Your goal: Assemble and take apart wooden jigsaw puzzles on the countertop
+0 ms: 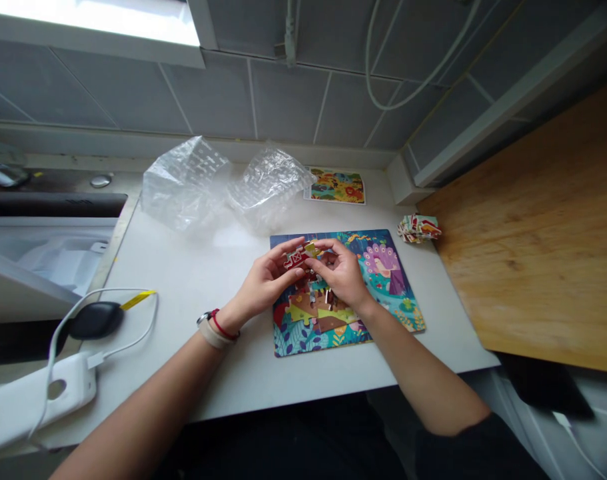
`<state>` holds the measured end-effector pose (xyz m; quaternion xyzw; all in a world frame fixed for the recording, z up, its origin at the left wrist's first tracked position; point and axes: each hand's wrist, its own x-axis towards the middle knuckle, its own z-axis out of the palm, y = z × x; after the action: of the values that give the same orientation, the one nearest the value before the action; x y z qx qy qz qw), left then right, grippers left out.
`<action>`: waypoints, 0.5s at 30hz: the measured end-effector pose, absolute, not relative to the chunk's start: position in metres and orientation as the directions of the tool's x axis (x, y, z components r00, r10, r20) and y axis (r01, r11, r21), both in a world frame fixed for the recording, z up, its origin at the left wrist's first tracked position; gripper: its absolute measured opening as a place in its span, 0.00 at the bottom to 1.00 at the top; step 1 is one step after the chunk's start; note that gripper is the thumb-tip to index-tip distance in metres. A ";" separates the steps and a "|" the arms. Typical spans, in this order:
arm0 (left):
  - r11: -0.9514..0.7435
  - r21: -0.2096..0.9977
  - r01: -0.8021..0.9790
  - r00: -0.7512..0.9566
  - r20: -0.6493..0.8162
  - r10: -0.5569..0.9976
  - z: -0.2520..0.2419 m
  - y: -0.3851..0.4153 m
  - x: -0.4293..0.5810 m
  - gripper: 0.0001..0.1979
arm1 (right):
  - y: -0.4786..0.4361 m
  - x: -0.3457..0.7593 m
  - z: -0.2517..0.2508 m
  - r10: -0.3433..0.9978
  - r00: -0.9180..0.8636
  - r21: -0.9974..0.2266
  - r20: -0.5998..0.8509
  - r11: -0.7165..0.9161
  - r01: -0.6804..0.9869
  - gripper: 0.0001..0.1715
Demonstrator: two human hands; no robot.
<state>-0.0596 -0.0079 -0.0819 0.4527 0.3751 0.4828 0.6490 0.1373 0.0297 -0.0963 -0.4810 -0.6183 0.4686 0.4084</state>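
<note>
Between my two hands, raised over a colourful board [308, 340] with a peacock picture, are jigsaw puzzle pieces [296, 257], one red with a white crossed square, one yellowish. The fingers and thumb of my left hand [267, 279] pinch the red piece. My right hand [344, 277] grips the yellowish piece [312, 249] at its side; whether the two pieces are locked together I cannot tell. Below them on the board lie several brown and green puzzle pieces [328, 317], partly hidden by my hands.
Crumpled clear plastic bags [183, 183] lie at the back, beside a small picture card [336, 185] with a lion. Loose puzzle pieces are piled [419, 228] near the wooden panel [538, 233] on the right. A black case [96, 320], cable and white power bank [63, 387] sit left.
</note>
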 end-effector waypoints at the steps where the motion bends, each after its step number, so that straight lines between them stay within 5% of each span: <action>1: 0.117 0.951 -0.288 0.248 -0.044 0.968 -0.083 -0.008 -0.059 0.31 | 0.030 0.137 -0.096 0.977 -0.210 -0.974 0.050 0.095 0.207 0.21; 7: 0.127 0.942 -0.312 0.175 -0.074 0.982 -0.084 -0.006 -0.059 0.27 | 0.026 0.133 -0.091 0.980 -0.195 -0.983 0.051 0.083 0.161 0.20; 15: 0.070 0.973 -0.221 0.130 -0.041 0.991 -0.080 -0.011 -0.053 0.22 | 0.034 0.131 -0.087 0.988 0.020 -0.971 -0.155 -0.149 -0.187 0.23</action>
<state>-0.0534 -0.0108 -0.0799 0.4563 0.4220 0.5069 0.5973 0.1307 0.0342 -0.0865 -0.4969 -0.4028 0.5723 0.5131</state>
